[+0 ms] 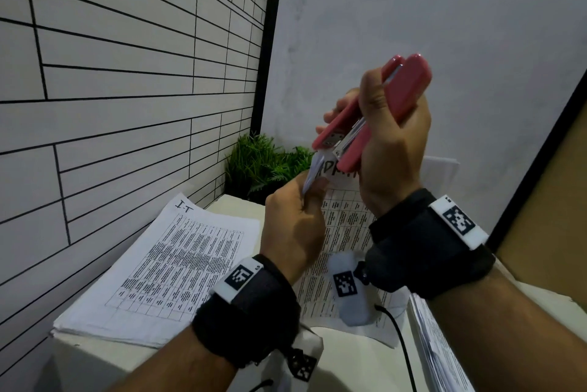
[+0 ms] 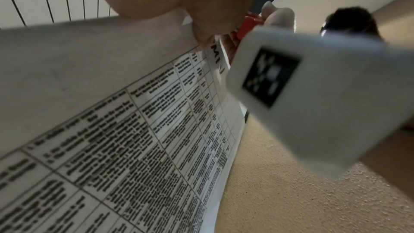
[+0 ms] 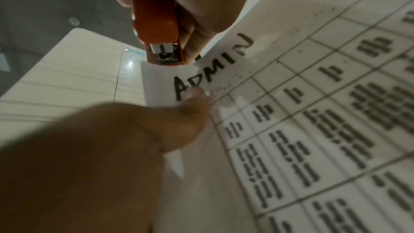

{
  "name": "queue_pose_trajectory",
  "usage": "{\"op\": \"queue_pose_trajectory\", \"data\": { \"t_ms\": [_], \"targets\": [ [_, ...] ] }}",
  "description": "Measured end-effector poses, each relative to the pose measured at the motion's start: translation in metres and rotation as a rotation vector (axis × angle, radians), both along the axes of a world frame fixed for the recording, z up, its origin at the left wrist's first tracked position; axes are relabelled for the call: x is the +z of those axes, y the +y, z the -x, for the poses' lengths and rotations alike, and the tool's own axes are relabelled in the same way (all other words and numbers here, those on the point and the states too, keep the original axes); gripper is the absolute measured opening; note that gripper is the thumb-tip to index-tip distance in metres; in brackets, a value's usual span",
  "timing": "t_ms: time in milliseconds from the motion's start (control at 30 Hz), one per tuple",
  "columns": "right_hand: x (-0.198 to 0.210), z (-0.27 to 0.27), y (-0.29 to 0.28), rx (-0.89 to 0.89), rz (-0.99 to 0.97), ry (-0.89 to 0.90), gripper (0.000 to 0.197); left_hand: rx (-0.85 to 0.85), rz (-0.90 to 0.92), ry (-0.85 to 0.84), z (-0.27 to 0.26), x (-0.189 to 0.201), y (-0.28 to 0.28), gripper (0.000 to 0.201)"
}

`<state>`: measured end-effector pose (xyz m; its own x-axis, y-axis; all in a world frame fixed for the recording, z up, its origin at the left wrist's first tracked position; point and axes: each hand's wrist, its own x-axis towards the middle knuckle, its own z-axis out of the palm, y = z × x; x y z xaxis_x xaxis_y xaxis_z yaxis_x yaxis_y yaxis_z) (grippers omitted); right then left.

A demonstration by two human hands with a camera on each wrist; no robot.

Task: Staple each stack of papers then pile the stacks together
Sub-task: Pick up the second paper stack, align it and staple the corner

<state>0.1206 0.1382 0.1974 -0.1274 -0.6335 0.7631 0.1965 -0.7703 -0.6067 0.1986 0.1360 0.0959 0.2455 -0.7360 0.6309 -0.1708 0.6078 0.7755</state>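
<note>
My right hand (image 1: pixel 365 112) grips a pink stapler (image 1: pixel 403 93) held up in the air, its mouth pointing down and to the left. The mouth meets the top corner of the paper stack marked ADMIN (image 1: pixel 346 223). My left hand (image 1: pixel 313 188) pinches that corner just below the stapler and lifts it off the table. In the right wrist view the stapler (image 3: pixel 156 29) touches the top edge of the ADMIN stack (image 3: pixel 291 112), with the left hand's thumb (image 3: pixel 190 111) pressed beside the writing. The left wrist view shows the printed stack (image 2: pixel 112 112) and a bit of the stapler (image 2: pixel 248 24).
A second stack marked I.T (image 1: pixel 178 252) lies flat at the table's left. Another stack (image 1: pixel 438 353) lies at the right front edge. A green plant (image 1: pixel 260 166) stands in the far corner against the tiled wall. A black cable (image 1: pixel 403 347) crosses the table's front.
</note>
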Motion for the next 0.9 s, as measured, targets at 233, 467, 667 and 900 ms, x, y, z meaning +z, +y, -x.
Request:
{"op": "queue_pose_trajectory", "data": {
  "t_ms": [233,467,667,900],
  "targets": [
    [-0.009,-0.004,0.0,-0.021,0.024,-0.007,0.022,-0.04,0.034,0.022,0.003,-0.001,-0.001,0.037],
    [-0.012,0.001,-0.001,-0.077,0.048,0.138,0.019,0.007,0.07,-0.005,0.003,-0.002,-0.005,0.04],
    [-0.011,-0.006,-0.007,-0.118,0.031,0.116,0.042,0.049,0.136,-0.048,0.003,-0.002,-0.002,0.026],
    [-0.01,-0.011,-0.009,-0.179,0.068,0.114,0.046,0.048,0.171,-0.102,0.0,-0.001,-0.002,0.02]
  ]
}}
